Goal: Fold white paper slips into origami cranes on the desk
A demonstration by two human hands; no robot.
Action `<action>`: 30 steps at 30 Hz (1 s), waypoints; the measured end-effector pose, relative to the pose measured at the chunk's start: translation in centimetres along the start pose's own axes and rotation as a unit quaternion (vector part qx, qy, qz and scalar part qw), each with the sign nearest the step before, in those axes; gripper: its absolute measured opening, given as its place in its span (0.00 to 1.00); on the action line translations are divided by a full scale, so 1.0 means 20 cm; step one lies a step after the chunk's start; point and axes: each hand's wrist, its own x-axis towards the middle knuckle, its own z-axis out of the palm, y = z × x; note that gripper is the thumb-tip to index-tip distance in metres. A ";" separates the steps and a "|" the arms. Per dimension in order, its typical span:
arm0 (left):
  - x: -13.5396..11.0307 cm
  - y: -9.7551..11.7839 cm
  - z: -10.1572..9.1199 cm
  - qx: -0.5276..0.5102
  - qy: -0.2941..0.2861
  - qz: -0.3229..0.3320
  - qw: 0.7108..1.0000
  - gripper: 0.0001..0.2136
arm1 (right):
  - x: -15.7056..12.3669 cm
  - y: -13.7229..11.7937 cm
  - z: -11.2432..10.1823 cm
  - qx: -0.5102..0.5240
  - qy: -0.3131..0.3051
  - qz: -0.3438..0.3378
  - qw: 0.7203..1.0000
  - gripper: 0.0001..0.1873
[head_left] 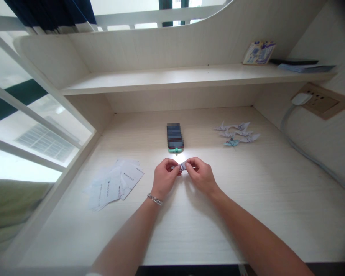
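Observation:
Both of my hands meet over the middle of the pale wooden desk (247,214). My left hand (165,177), with a chain bracelet on its wrist, pinches one side of a small folded piece of paper (183,166). My right hand (200,175) pinches the other side of the same paper. The paper is tiny, bluish-white, and mostly hidden by my fingertips. Just beyond it lies a phone (175,137) with a light shining at its near end.
Several flat paper sheets (115,184) lie fanned out to the left. Several folded paper cranes (237,134) sit at the right rear. A shelf (189,76) above holds a small box (258,52) and dark flat items. A wall socket (319,100) with a plug and cable is at right.

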 end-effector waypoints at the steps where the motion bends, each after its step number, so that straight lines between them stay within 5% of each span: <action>1: 0.00 0.00 0.00 0.025 0.007 0.015 1.000 0.08 | 0.00 0.00 0.00 0.004 -0.009 0.004 1.000 0.07; 6: -0.02 0.03 0.00 0.170 0.034 0.097 0.980 0.05 | 0.00 0.01 0.00 0.020 -0.056 0.010 0.998 0.07; 15: -0.03 0.05 0.00 0.183 0.038 0.128 0.974 0.04 | 0.03 0.06 0.00 0.099 -0.106 0.094 0.985 0.12; 24: -0.03 0.05 0.00 0.147 -0.001 0.119 0.982 0.05 | 0.03 0.04 -0.04 -0.111 -0.135 -0.006 0.985 0.11; 30: -0.01 0.05 -0.03 0.126 -0.041 0.064 0.989 0.07 | 0.03 0.03 -0.06 -0.101 -0.190 -0.019 0.976 0.12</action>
